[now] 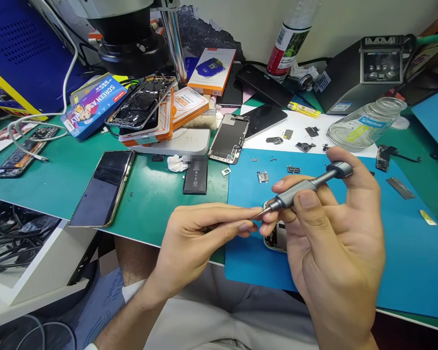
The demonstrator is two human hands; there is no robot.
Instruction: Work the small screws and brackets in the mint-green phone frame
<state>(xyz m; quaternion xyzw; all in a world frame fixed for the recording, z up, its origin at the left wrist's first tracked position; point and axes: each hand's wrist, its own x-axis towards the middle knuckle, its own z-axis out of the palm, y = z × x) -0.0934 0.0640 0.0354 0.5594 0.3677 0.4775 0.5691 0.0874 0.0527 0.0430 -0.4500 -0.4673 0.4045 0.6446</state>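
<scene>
My right hand grips a grey precision screwdriver by its knurled handle, with the index finger against the end cap. The screwdriver slants down to the left. Its tip meets my left hand, whose thumb and forefinger pinch the bit end; whether a small part sits there too is hidden. Below and behind the hands lies an opened phone body on the blue mat, largely covered by the right hand. Small metal phone parts, among them a bracket, lie just beyond the hands.
A dark phone and a black battery lie on the green mat. Behind are a phone screen, stacked boxes and a glass jar. A microscope head overhangs the back left.
</scene>
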